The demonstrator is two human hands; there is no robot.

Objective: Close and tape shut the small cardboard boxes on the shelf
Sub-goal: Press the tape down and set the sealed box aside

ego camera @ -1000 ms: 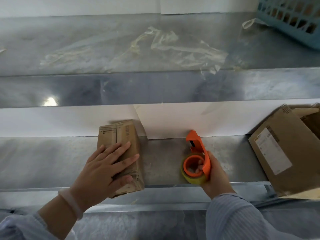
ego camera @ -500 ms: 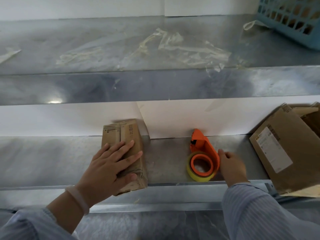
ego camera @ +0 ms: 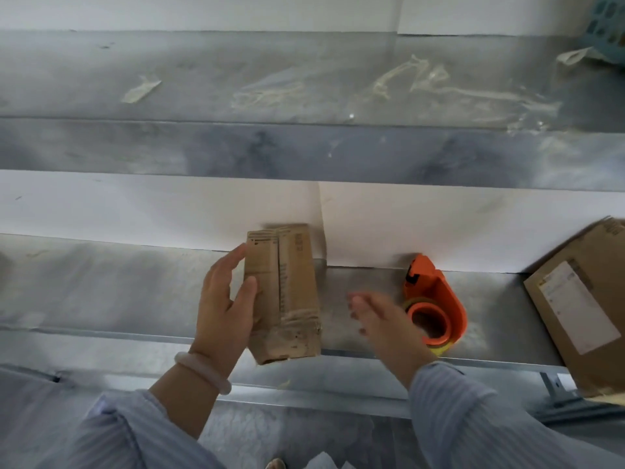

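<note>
1. Item: small cardboard box [ego camera: 282, 292]. Loc: lower shelf [ego camera: 135, 292], by front lip, long axis front-to-back, crumpled near end just over the lip. Flaps down, seam along top. Tape on seam: cannot tell.
2. Item: left grip [ego camera: 223, 306]. 0.5 s ago: flat on box top, pressing. Now: at box's left side, thumb on top face, fingers along left edge, so narrow and holding the box.
3. Item: right grip [ego camera: 382, 319]. 1.0 s ago: round the tape dispenser [ego camera: 436, 302]. 0.5 s ago: touching its right side. Now: off it, btw box & dispenser, fingers loose and spread, motion-blurred, holding nothing.
4. Item: tape dispenser. Orange frame, yellowish roll. Parked on edge on shelf, right of box, apart from it, untouched.
5. Item: larger box [ego camera: 581, 306]. Far right, leaning, same as earlier frames. Not handled.
6. Reading (judgement): tool down + both grips heading for the box, so prob. a re-seat, turn or flap check, not a tape pass. Task for this box: closed; sealed or not unconfirmed.
7. Note: whole scene sits further right in frame vs 0.5 s ago, prob. a head turn, not obj. moves.
</note>
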